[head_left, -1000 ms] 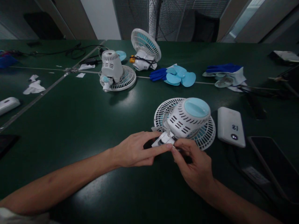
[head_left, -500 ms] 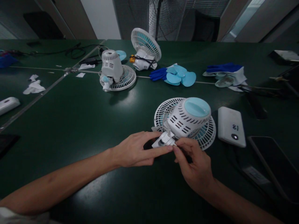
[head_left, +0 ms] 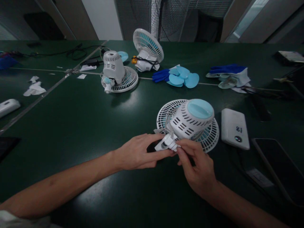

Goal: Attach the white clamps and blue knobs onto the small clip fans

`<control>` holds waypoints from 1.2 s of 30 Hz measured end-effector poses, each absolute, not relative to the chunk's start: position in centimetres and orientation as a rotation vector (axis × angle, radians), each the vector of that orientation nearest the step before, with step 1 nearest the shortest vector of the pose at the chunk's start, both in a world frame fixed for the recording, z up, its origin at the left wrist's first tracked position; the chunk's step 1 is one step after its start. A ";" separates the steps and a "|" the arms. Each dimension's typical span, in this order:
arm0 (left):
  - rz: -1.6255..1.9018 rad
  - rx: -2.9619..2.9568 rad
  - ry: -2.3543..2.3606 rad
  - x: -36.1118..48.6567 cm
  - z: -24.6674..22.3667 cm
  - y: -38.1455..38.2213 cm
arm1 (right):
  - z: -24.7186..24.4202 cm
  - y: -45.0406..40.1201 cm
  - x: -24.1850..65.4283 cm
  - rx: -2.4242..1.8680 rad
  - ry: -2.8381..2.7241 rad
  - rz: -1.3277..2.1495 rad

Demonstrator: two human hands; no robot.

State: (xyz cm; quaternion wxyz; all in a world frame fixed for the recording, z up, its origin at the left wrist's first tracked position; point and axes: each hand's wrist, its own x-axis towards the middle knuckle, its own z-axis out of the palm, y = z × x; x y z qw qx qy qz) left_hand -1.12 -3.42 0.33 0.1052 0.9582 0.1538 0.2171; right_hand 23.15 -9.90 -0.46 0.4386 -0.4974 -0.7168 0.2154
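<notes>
A white fan with a light blue cap [head_left: 193,120] lies grille-down on the dark green table. A small white clip piece [head_left: 167,142] sticks out from its near side. My left hand [head_left: 140,152] grips this piece from the left, thumb above it and index finger along its lower edge. At the piece's right end, the thumb and index finger of my right hand [head_left: 198,164] are pinched together. Whatever small part lies between those fingertips is mostly hidden.
Behind are a second fan [head_left: 114,68], a third fan [head_left: 147,47], a blue fan blade [head_left: 184,77] and gloves [head_left: 229,74]. On the right lie a white power bank [head_left: 234,128] and a phone [head_left: 280,167]. Paper scraps [head_left: 34,88] lie at left.
My right fingertips have shifted very slightly at the right end of the white piece, and my left index fingertip has drawn back a little. The fan has stayed in place.
</notes>
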 end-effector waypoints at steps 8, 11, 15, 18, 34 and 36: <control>0.572 2.920 0.511 -1.0 0.5 -3.5 | -0.3 -9.8 23.0 -1.207 -1.713 0.563; 0.569 2.958 0.534 -1.0 0.6 -3.6 | -0.3 -9.8 23.1 -1.184 -1.751 0.546; 0.555 3.006 0.572 -1.1 0.5 -3.7 | 0.0 -9.8 23.0 -1.150 -1.797 0.464; 0.565 3.015 0.600 -1.0 0.6 -3.8 | 0.1 -9.9 22.9 -1.165 -1.801 0.460; 0.548 3.099 0.636 -1.1 0.1 -4.0 | -0.3 -9.9 22.9 -1.239 -1.744 0.475; 0.545 3.096 0.636 -1.1 0.1 -4.0 | -0.2 -9.9 22.8 -1.240 -1.750 0.469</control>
